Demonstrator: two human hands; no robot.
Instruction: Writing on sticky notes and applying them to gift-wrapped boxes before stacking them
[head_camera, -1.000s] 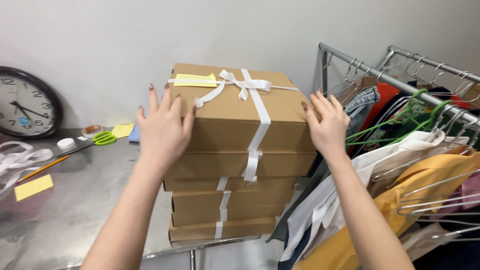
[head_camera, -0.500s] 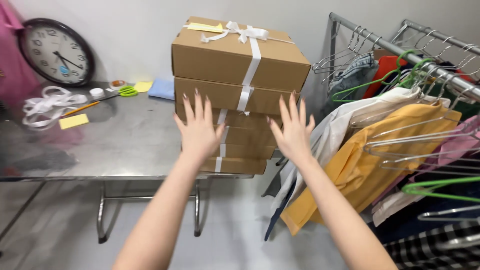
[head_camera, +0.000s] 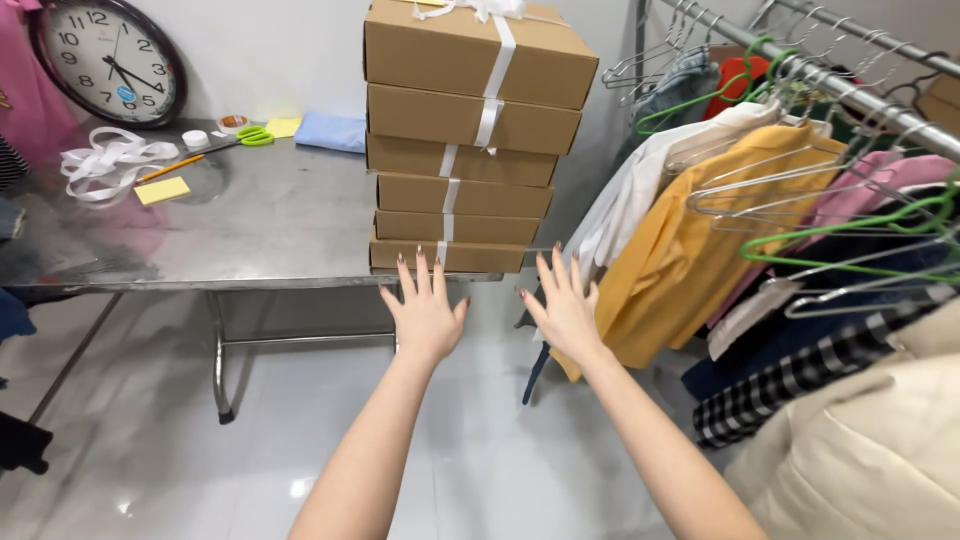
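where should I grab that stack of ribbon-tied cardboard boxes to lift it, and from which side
Probably the bottom box, with left hand and right hand coming from the open table edge: the stack is tall and uneven, so a low grip supports everything.

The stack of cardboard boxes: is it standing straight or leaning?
Roughly upright but uneven: the stack of cardboard boxes stands on the metal table near its front edge, with the upper boxes offset from the lower ones.

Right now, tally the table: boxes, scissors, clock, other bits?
Cardboard boxes, stacked: 6
Wall clock: 1
Green scissors: 1
Pencil: 1
Yellow note pads: 2
Blue cloth: 1
Loose white ribbon: 1
Tape rolls: 2
Total: 15
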